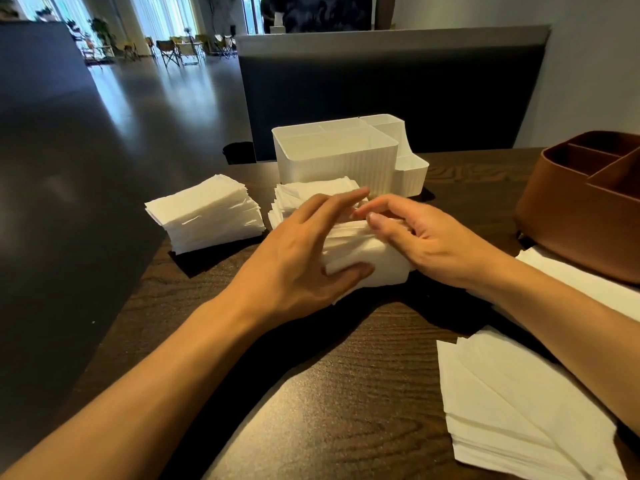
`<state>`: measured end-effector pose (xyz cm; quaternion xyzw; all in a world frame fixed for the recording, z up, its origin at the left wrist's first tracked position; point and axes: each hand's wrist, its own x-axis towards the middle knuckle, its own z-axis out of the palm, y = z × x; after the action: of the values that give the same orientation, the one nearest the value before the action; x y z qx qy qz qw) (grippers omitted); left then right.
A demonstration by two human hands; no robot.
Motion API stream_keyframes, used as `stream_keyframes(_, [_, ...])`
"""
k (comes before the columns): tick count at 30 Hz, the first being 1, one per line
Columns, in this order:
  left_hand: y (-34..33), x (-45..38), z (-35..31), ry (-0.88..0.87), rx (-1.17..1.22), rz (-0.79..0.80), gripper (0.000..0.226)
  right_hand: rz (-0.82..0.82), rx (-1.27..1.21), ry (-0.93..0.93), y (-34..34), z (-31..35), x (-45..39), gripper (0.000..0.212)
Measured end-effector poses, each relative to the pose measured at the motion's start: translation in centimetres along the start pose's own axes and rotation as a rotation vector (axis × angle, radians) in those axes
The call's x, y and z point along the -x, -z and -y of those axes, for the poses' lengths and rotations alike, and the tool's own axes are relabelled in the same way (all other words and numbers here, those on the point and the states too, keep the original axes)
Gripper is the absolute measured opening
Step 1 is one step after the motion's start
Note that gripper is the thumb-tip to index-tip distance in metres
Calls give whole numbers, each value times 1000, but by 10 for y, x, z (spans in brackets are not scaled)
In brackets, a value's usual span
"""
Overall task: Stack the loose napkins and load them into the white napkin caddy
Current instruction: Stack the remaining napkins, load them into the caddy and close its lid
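While both hands bracket a bundle (367,261) of napkins at the middle of the table (346,368), the left hand (298,258) lies along its near-left side with fingers (341,200) stretched almost straight over the top and the thumb pressed against the bundle's near face. The right hand (426,237) closes on the bundle's right end, its fingers curled over the top edge, thumb tip meeting the left fingertips above the paper. The bundle sits slightly tilted, resting on a second stack (294,199) that lies just behind it.

Beyond the hands stands the caddy (339,161), white and ribbed, with one large front compartment and smaller ones behind and at its right; nothing shows inside the parts visible. The second stack touches or nearly touches the caddy's front wall. To the left, apart from the hands, lies another stack (207,213) near the table's edge. At the right stands a brown caddy (585,209) with dividers, its visible compartments bare. Flat larger napkins (512,403) spread under and near the right forearm, and more white paper (588,282) lies against the brown caddy's base. A dark chair back (391,98) rises behind the table.
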<state>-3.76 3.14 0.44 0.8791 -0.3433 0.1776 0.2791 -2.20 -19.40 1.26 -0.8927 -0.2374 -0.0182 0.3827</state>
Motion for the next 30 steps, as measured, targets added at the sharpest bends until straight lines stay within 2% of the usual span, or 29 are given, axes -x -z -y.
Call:
stream_keyframes(4, [-2, -1, -2, -25, -183, 97, 78, -8, 25, -8, -4, -4, 0, 41])
stream_keyframes(10, [3, -3, 3, -15, -174, 1, 64, 20, -94, -48, 9, -4, -2, 39])
stream_keyframes(14, [-2, 1, 5, 4, -65, 69, 60, 64, 33, -123, 32, -11, 1, 61])
stream_keyframes(17, [-1, 1, 2, 33, -53, 54, 57, 149, 261, -79, 47, -15, 2, 65])
stream_keyframes(20, [3, 1, 2, 48, -49, 63, 56, 217, 287, -44, 55, -13, 5, 57])
stream_keyframes(27, [3, 1, 7, 98, 30, 64, 58, 188, 268, 82, 55, -5, 8, 32])
stream_keyframes(30, [3, 1, 8, 104, 50, 68, 61, 187, 327, 94, 52, -6, 7, 44])
